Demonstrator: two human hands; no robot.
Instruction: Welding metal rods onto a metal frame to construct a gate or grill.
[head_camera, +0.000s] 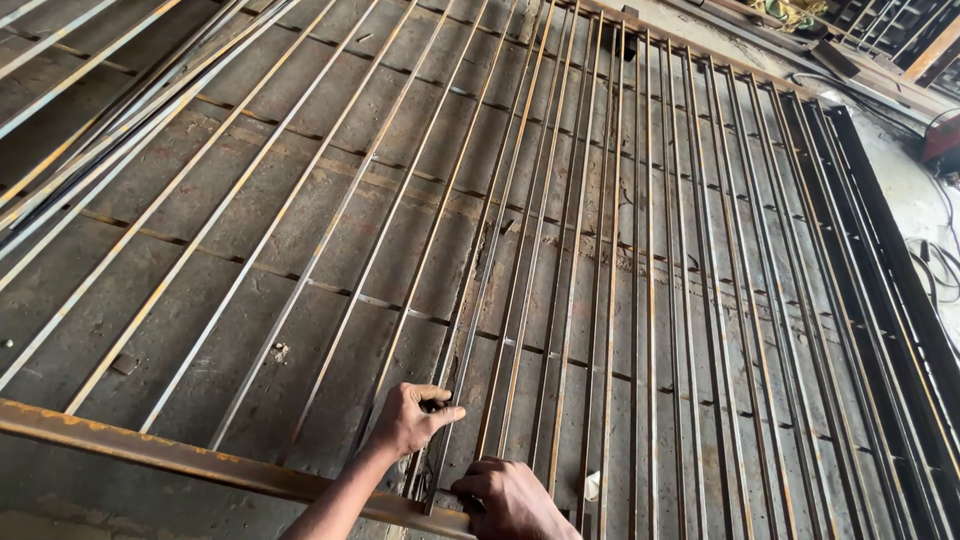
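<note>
Two bare hands are working at the near edge: the right hand (512, 497) is curling its grip tight around the end of a thin steel rod (470, 330), while the left hand (415, 418) is pinching the same rod slightly higher. One rusty angle bar (180, 457) is crossing beneath them, and dozens of parallel rods are lying across the steel worktop (120, 310)

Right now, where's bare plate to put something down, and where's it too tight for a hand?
Widest bare strips lie between the spread bars left of the left hand. The right side is crowded: close-packed bars run to the dark frame rail. Both hands, right hand included, work narrow gaps by the rusty front rail.
</note>
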